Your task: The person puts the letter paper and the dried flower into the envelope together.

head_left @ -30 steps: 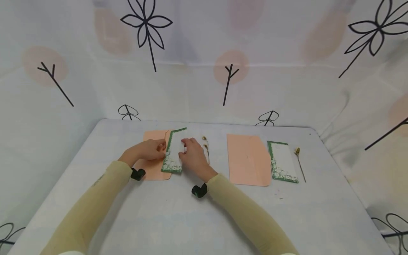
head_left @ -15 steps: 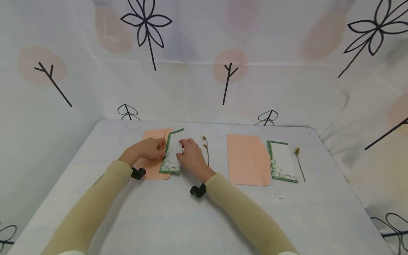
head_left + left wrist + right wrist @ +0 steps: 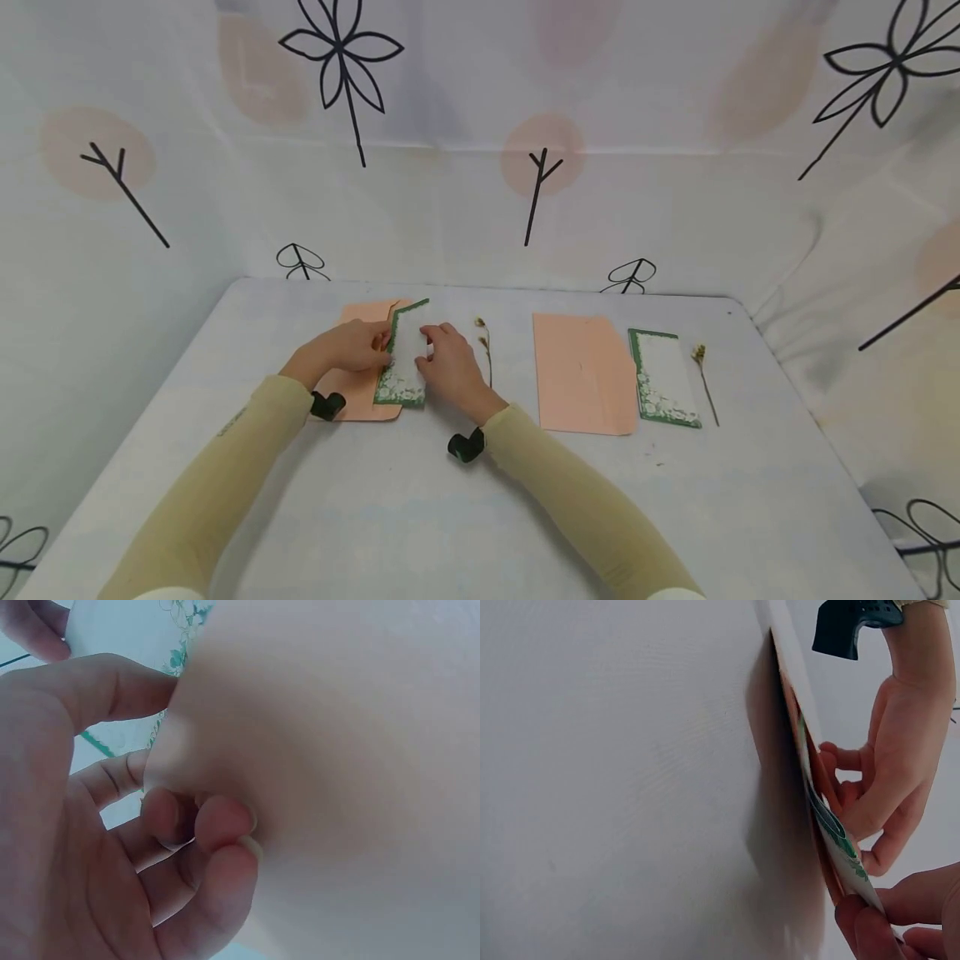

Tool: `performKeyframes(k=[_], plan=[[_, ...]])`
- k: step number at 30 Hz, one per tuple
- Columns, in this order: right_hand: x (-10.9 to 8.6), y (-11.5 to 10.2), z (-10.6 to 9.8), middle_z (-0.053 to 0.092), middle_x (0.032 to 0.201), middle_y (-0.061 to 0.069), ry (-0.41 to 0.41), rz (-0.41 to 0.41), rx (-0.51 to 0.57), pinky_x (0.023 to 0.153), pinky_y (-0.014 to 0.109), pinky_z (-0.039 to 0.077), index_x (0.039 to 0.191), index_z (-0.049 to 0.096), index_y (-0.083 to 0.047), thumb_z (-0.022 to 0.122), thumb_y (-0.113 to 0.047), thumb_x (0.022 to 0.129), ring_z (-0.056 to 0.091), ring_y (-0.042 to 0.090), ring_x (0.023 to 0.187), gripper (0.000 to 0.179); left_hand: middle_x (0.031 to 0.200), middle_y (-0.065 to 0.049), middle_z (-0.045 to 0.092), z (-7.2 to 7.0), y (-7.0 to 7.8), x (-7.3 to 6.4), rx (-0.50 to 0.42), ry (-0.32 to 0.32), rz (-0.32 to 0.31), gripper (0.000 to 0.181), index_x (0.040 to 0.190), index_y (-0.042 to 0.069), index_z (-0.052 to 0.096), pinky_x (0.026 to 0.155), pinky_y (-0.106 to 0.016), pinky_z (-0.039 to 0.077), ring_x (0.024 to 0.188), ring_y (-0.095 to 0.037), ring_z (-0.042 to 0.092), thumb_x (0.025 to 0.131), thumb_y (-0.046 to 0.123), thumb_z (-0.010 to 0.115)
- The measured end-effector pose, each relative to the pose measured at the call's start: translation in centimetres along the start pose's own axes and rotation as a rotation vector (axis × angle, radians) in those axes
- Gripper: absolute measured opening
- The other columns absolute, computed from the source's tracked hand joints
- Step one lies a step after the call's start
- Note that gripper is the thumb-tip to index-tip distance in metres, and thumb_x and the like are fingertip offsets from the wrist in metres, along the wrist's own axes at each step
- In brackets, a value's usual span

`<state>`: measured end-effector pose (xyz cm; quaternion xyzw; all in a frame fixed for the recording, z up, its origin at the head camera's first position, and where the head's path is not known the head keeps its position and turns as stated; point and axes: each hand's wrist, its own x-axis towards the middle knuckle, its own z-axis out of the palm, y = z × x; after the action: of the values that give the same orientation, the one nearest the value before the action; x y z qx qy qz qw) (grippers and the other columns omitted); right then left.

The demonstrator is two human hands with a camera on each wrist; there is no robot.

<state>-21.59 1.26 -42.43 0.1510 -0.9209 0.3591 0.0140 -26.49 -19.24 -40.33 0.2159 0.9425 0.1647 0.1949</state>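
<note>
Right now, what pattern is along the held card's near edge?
Whitish flowers over green; the card shows best in head view.

The left sleeve (image 3: pixel 206 492) and right sleeve (image 3: pixel 585 500) were tan; dark lettering (image 3: pixel 231 422) marked the left; white cloth (image 3: pixel 172 594) edged both; the wrist cameras (image 3: pixel 327 406) were black and angular.

Peach envelopes (image 3: pixel 363 396), white cards (image 3: pixel 407 358) with green floral borders, beige sleeves (image 3: pixel 195 492), black-flowered white backdrop (image 3: pixel 450 208)
</note>
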Motion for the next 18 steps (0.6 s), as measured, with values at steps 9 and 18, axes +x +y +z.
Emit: performKeyframes(k=[9,18], plan=[[0.08,-0.02,0.05,0.058,0.113,0.008,0.013,0.007,-0.002,0.072,0.027,0.051,0.134,0.057,-0.004,0.069,-0.013,0.093,0.063,0.013,0.085,0.044,0.062,0.000,0.043,-0.04,-0.03,0.12,0.009,0.018,0.009,0.023,0.088,0.013,0.046,0.057,-0.031,0.033,0.053,-0.016,0.043,0.093,0.028,0.063],[-0.25,-0.33,0.40,0.059,0.113,0.009,-0.005,0.028,0.031,0.072,0.027,0.051,0.134,0.058,-0.003,0.071,-0.013,0.092,0.063,0.014,0.085,0.045,0.062,0.000,0.044,0.32,-0.58,0.21,-0.009,0.048,0.012,0.020,0.088,0.013,0.045,0.055,-0.030,0.032,0.052,-0.015,0.042,0.091,0.024,0.062]])
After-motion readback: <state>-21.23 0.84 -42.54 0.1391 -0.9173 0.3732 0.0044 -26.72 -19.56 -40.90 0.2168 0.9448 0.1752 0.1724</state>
